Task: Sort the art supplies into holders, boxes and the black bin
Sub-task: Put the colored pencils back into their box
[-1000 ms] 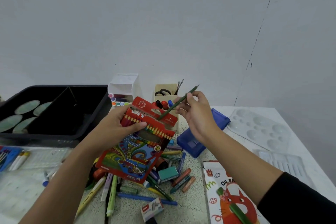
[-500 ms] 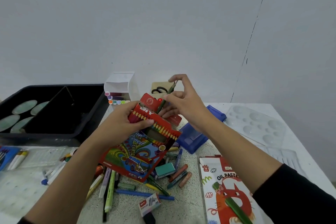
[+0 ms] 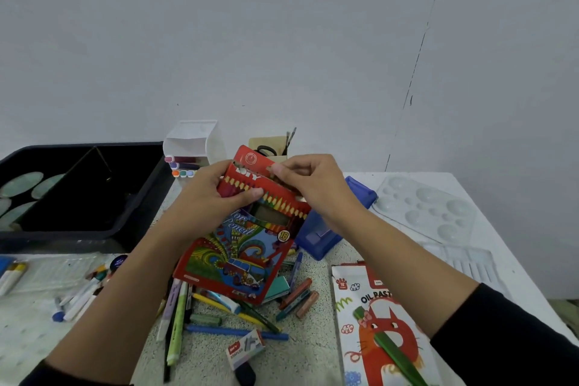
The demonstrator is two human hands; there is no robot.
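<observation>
The colour pencil box [image 3: 241, 247] is being held tilted above the clutter at the middle of the counter [image 3: 313, 360], its red flap [image 3: 253, 160] standing open at the top. It is looking like thin printed cardboard with a small clear window: light, glossy, a little slippery, and likely to buckle if squeezed across its broad faces, so gripping it by the stiffer side edges is seeming wisest. The left hand [image 3: 213, 197] is wrapping round its upper part, thumb lying across the front. The right hand [image 3: 313, 185] is pinching at the box's mouth beside the flap with curled fingers; whether a pencil is between them cannot be told. Beneath, slim round pens and stubby waxy pastels are lying loose, with a small staples box [image 3: 246, 351] and a flat oil pastel box [image 3: 376, 323] nearby. A blue plastic box [image 3: 319, 238] is sitting just behind, and the black bin [image 3: 78, 197] is waiting at the left.
</observation>
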